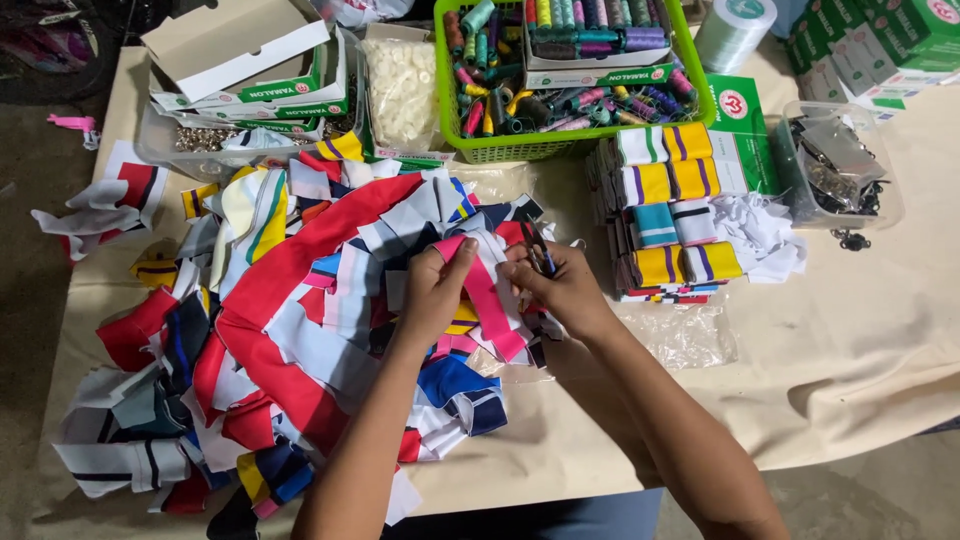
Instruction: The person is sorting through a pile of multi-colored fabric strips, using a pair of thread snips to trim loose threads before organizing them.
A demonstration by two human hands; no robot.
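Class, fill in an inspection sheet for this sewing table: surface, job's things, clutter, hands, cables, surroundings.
Surface: table under beige cloth, bare at the right.
Job's things: pink and white strip; small snips at its upper end.
Clutter: heap of fabric strips, folded stacks, green basket of thread spools, box of white buttons, tub of metal clips.
Hands: left hand pinches the strip; right hand holds the snips.
Cables: nothing seen.
Surroundings: green cartons, dark floor.
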